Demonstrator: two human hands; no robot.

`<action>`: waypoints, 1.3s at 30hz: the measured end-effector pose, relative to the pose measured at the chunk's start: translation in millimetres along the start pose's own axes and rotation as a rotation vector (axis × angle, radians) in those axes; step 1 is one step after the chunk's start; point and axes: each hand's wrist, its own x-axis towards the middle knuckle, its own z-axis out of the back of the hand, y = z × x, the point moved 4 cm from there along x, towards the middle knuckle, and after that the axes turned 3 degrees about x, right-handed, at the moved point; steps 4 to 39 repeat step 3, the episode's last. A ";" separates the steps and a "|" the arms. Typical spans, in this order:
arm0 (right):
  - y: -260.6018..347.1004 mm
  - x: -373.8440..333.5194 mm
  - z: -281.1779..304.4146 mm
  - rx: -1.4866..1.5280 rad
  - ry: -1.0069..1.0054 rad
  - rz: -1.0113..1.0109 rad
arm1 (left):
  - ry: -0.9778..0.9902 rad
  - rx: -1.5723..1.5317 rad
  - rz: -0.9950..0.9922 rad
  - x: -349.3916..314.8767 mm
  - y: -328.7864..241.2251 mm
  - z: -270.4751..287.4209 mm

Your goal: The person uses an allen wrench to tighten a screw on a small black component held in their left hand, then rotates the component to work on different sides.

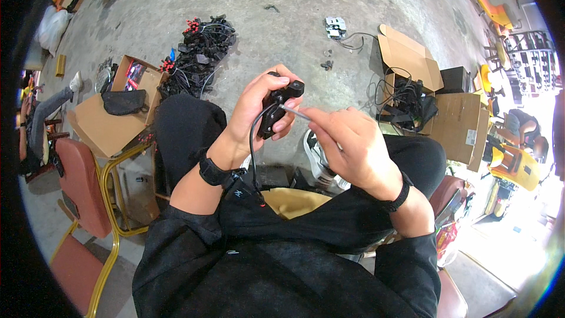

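Observation:
In front of my chest, my left hand [248,111] is closed around a small black device [271,121] with a wider block at its top end. A black cable [252,152] loops out of the device and hangs down past my left wrist to a red-tipped end near my lap. My right hand [356,144] pinches a thin silvery metal tool [297,113]. The tool's tip meets the device beside the cable; whether it is a screwdriver or tweezers cannot be made out, since my fingers cover its rear part.
On the concrete floor ahead lies a pile of black parts and cables [203,53]. An open cardboard box [106,123] with a black pouch stands left, beside a red chair [85,185]. At right are another cardboard box [456,126], black cables [412,103] and a silvery metal unit [335,26].

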 end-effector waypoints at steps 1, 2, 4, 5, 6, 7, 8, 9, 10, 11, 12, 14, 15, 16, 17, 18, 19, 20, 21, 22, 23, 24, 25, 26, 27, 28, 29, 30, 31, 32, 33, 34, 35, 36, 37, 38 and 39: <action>3.4 1.7 0.4 -0.062 0.083 0.044 | -0.001 0.000 0.000 0.1 -0.7 0.8; 5.4 2.7 1.5 -0.070 0.117 0.055 | -0.004 -0.022 0.015 0.1 -1.0 1.3; 7.6 3.0 2.8 -0.078 0.150 0.064 | -0.007 -0.043 0.031 0.3 -1.2 0.8; 7.6 3.0 2.8 -0.078 0.150 0.064 | -0.007 -0.043 0.031 0.3 -1.2 0.8; 7.6 3.0 2.8 -0.078 0.150 0.064 | -0.007 -0.043 0.031 0.3 -1.2 0.8; 7.6 3.0 2.8 -0.078 0.150 0.064 | -0.007 -0.043 0.031 0.3 -1.2 0.8; 7.6 3.0 2.8 -0.078 0.150 0.064 | -0.007 -0.043 0.031 0.3 -1.2 0.8; 7.6 3.0 2.8 -0.078 0.150 0.064 | -0.007 -0.043 0.031 0.3 -1.2 0.8; 7.6 3.0 2.8 -0.078 0.150 0.064 | -0.007 -0.043 0.031 0.3 -1.2 0.8; 7.6 3.0 2.8 -0.078 0.150 0.064 | -0.007 -0.043 0.031 0.3 -1.2 0.8; 7.6 3.0 2.8 -0.078 0.150 0.064 | -0.007 -0.043 0.031 0.3 -1.2 0.8; 7.6 3.0 2.8 -0.078 0.150 0.064 | -0.007 -0.043 0.031 0.3 -1.2 0.8; 7.6 3.0 2.8 -0.078 0.150 0.064 | -0.007 -0.043 0.031 0.3 -1.2 0.8; 7.6 3.0 2.8 -0.078 0.150 0.064 | -0.007 -0.043 0.031 0.3 -1.2 0.8; 7.6 3.0 2.8 -0.078 0.150 0.064 | -0.007 -0.043 0.031 0.3 -1.2 0.8; 7.6 3.0 2.8 -0.078 0.150 0.064 | -0.007 -0.043 0.031 0.3 -1.2 0.8; 7.6 3.0 2.8 -0.078 0.150 0.064 | -0.007 -0.043 0.031 0.3 -1.2 0.8; 7.6 3.0 2.8 -0.078 0.150 0.064 | -0.007 -0.043 0.031 0.3 -1.2 0.8; 7.6 3.0 2.8 -0.078 0.150 0.064 | -0.007 -0.043 0.031 0.3 -1.2 0.8; 7.6 3.0 2.8 -0.078 0.150 0.064 | -0.007 -0.043 0.031 0.3 -1.2 0.8; 7.6 3.0 2.8 -0.078 0.150 0.064 | -0.007 -0.043 0.031 0.3 -1.2 0.8; 7.6 3.0 2.8 -0.078 0.150 0.064 | -0.007 -0.043 0.031 0.3 -1.2 0.8; 7.6 3.0 2.8 -0.078 0.150 0.064 | -0.007 -0.043 0.031 0.3 -1.2 0.8; 7.6 3.0 2.8 -0.078 0.150 0.064 | -0.007 -0.043 0.031 0.3 -1.2 0.8; 7.6 3.0 2.8 -0.078 0.150 0.064 | -0.007 -0.043 0.031 0.3 -1.2 0.8; 7.6 3.0 2.8 -0.078 0.150 0.064 | -0.007 -0.043 0.031 0.3 -1.2 0.8; 7.6 3.0 2.8 -0.078 0.150 0.064 | -0.007 -0.043 0.031 0.3 -1.2 0.8; 7.6 3.0 2.8 -0.078 0.150 0.064 | -0.007 -0.043 0.031 0.3 -1.2 0.8; 7.6 3.0 2.8 -0.078 0.150 0.064 | -0.007 -0.043 0.031 0.3 -1.2 0.8; 7.6 3.0 2.8 -0.078 0.150 0.064 | -0.007 -0.043 0.031 0.3 -1.2 0.8; 7.6 3.0 2.8 -0.078 0.150 0.064 | -0.007 -0.043 0.031 0.3 -1.2 0.8; 7.6 3.0 2.8 -0.078 0.150 0.064 | -0.007 -0.043 0.031 0.3 -1.2 0.8; 7.6 3.0 2.8 -0.078 0.150 0.064 | -0.007 -0.043 0.031 0.3 -1.2 0.8; 7.6 3.0 2.8 -0.078 0.150 0.064 | -0.007 -0.043 0.031 0.3 -1.2 0.8; 7.6 3.0 2.8 -0.078 0.150 0.064 | -0.007 -0.043 0.031 0.3 -1.2 0.8; 7.6 3.0 2.8 -0.078 0.150 0.064 | -0.007 -0.043 0.031 0.3 -1.2 0.8; 7.6 3.0 2.8 -0.078 0.150 0.064 | -0.007 -0.043 0.031 0.3 -1.2 0.8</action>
